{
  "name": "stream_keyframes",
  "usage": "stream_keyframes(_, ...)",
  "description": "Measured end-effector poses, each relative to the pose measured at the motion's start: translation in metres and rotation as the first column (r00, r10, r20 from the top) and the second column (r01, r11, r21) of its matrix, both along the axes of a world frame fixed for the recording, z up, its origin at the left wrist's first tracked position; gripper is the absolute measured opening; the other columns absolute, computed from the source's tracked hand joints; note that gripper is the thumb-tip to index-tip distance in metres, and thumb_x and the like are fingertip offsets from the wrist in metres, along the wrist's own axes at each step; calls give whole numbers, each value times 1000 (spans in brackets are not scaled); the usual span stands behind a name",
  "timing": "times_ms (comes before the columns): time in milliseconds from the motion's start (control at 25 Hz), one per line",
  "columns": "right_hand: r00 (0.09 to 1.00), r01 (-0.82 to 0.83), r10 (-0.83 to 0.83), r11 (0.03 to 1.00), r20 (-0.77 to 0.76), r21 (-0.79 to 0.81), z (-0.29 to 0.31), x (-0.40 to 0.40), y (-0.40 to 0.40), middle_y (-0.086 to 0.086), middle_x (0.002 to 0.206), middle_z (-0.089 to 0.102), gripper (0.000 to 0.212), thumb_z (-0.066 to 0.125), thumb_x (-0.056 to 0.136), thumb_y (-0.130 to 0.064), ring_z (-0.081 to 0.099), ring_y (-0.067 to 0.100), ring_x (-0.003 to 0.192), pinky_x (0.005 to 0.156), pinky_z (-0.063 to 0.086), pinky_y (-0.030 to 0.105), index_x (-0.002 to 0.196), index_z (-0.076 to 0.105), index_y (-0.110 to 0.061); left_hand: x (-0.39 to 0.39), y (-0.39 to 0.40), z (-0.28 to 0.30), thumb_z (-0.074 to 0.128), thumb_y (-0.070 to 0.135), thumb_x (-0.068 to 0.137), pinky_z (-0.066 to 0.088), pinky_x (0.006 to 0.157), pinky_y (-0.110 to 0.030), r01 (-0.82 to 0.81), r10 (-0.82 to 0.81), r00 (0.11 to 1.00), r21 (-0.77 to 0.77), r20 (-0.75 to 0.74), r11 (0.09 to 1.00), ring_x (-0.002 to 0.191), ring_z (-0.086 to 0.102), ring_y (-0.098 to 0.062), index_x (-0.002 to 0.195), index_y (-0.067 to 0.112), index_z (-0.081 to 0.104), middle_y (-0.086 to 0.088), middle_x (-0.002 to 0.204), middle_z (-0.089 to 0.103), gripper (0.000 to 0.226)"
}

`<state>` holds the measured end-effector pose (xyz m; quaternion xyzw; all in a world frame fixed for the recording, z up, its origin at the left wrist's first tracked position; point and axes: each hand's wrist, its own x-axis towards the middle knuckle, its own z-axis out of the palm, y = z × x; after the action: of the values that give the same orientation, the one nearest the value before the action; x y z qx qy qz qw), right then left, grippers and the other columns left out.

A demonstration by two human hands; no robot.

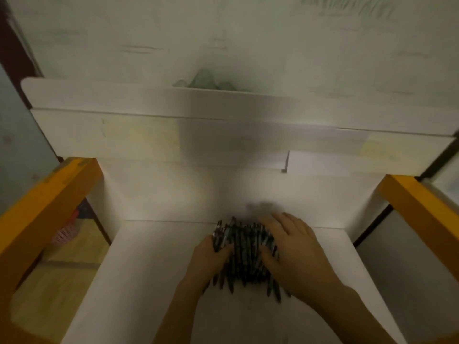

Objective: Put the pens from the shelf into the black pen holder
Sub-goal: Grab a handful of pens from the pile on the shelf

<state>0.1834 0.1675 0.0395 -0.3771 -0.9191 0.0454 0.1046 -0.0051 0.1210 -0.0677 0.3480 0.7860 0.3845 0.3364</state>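
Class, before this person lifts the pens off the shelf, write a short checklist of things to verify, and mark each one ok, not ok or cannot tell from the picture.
1. Pens gathered in one pile on the white shelf: ok.
2. Left hand against the pile's left side, thumb over the pens: ok.
3. Right hand laid over the pile's right side: ok.
4. Every pen caught between the hands: cannot tell; some tips poke out at the near edge.
5. Black pen holder in sight: not ok, none visible.
6. Sharp view: not ok, blurred.
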Motion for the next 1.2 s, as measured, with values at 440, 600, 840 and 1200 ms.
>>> stream_keyframes(440,991,103,-93,988,-93,112,37,42,-13,-3,150,37,53,50,93,-42,27,20,141,116,15,34,142,37,-29,42,-2,80,59,28,94,50,46,-24,66,-97,988,235,120,970,46,60,-15,108,24,53,-10,72,64,16)
stream_keyframes(600,980,146,-116,972,-161,185,63,86,-5,-4,153,32,55,46,94,-46,22,18,143,116,11,32,145,31,-32,94,9,143,59,28,93,49,49,-25,177,-189,982,369,-4,912,53,57,-14,93,28,55,-6,73,62,4)
stream_keyframes(840,944,280,-200,907,-264,315,111,222,9,-6,152,34,57,47,93,-48,25,16,142,114,8,28,146,31,-32,226,31,220,58,28,94,49,46,-24,385,-367,921,446,-130,808,37,53,-12,88,19,54,-2,48,54,12)
stream_keyframes(1200,825,548,-427,764,-371,339,154,518,16,-6,152,34,58,48,92,-51,26,17,142,115,18,35,145,30,-35,520,84,272,60,24,92,43,41,-21,607,-558,783,529,-274,593,34,51,-12,88,16,51,1,44,52,12)
